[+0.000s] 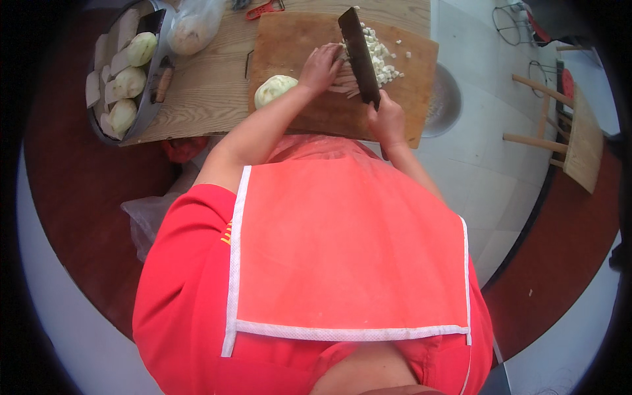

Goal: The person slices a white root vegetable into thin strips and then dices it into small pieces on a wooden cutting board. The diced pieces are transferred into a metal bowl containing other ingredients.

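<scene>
My right hand [387,120] grips the handle of a dark-bladed cleaver [359,57], its blade upright on a wooden cutting board [321,118]. Just left of the blade, my left hand [321,68] bends its fingers down onto pale cut strips [345,84] and holds them against the board. The blade hides part of the strips. To the right of the cleaver lies a spread of small white vegetable cubes [380,59], some scattered apart. A peeled, pale green round vegetable [274,90] rests on the board's left side, partly behind my left forearm.
At left, an oval metal basin [158,64] holds peeled vegetables [129,82], cut pieces and a wooden-handled knife [164,84]. Beside it lies a plastic bag [192,32]. A red peeler [265,9] is behind the board. Below its right edge sits a metal bowl [447,101]. A wooden stool [582,138] stands far right.
</scene>
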Tool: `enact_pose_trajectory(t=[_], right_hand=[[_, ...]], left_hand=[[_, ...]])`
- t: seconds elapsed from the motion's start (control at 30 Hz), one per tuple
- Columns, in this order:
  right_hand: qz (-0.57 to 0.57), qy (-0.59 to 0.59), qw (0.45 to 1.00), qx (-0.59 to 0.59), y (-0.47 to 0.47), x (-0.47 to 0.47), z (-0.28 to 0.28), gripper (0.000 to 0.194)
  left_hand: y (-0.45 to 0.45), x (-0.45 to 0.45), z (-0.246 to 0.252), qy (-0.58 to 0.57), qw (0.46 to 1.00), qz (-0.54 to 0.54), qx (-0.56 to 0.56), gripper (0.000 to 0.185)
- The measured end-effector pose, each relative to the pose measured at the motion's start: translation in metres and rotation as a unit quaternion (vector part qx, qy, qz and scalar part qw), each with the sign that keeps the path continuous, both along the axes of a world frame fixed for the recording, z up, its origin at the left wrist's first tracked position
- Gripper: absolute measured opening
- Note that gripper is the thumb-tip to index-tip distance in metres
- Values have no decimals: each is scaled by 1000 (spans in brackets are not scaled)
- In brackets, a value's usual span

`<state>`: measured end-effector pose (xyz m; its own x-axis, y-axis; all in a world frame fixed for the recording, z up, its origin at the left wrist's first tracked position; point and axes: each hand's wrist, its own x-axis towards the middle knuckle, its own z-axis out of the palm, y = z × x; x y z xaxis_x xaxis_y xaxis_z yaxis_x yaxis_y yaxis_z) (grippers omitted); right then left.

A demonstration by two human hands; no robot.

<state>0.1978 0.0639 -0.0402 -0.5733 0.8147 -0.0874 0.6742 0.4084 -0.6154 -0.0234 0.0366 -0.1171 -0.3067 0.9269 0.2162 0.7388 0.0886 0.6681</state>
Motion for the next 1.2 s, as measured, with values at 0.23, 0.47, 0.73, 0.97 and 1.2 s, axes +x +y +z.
enact_pose_trajectory(t=[0.23,0.47,0.73,0.97,1.2], right_hand=[[7,-4,1000,-14,-3,9,37,15],[34,-88,996,-8,-9,-1,49,20],[8,-121,992,-35,-5,-16,27,23],[-43,-54,998,1,-17,-12,0,24],[-67,-6,998,-2,-20,-12,30,20]], left_hand=[[-6,-18,21,-43,999,-29,-11,33],[4,-25,23,-34,995,-90,-11,27],[9,-29,14,-70,993,-97,0,19],[11,-31,12,-77,991,-103,22,14],[-6,-43,29,-51,990,-130,20,14]])
